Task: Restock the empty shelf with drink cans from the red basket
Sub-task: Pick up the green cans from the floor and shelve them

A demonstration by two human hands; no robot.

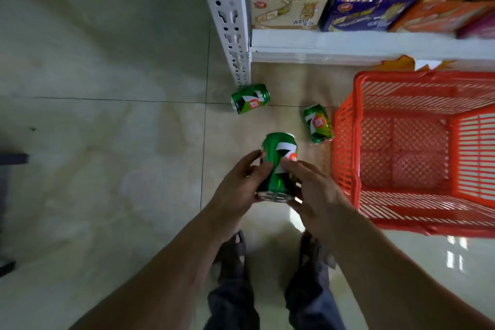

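Both hands hold one green aluminium drink can with a white-and-red label (278, 166) above the pale tiled floor (107, 142). Left hand (241, 185) curls round the can's left side, thumb across its front; right hand (313, 190) wraps the right side, fingers bent against the label. The can is tilted, its silver end pointing back toward the person.

Judging by the layout, the step in hand is carrying a can toward the shelving. Next, the can needs turning upright and lifting to a shelf with free room; one hand could manage that. Which shelf is the empty one cannot be told from this view.

Two more green cans lie on their sides on the floor: one (250, 98) just beside the foot of the white perforated metal shelf post (227, 16), another (318, 123) close to the left wall of the red plastic lattice basket (345, 142). The basket sits on the floor to the right, and the part of its inside that shows holds no cans. These loose cans likely need collecting too, and they could roll or be kicked.

Above, the white shelf board (348, 43) carries cartons of foil-wrapped snacks: beige (289, 13), dark blue (361, 16) and orange (442, 16). That level looks full. The person's feet in dark sandals (235, 246) stand directly below the hands.
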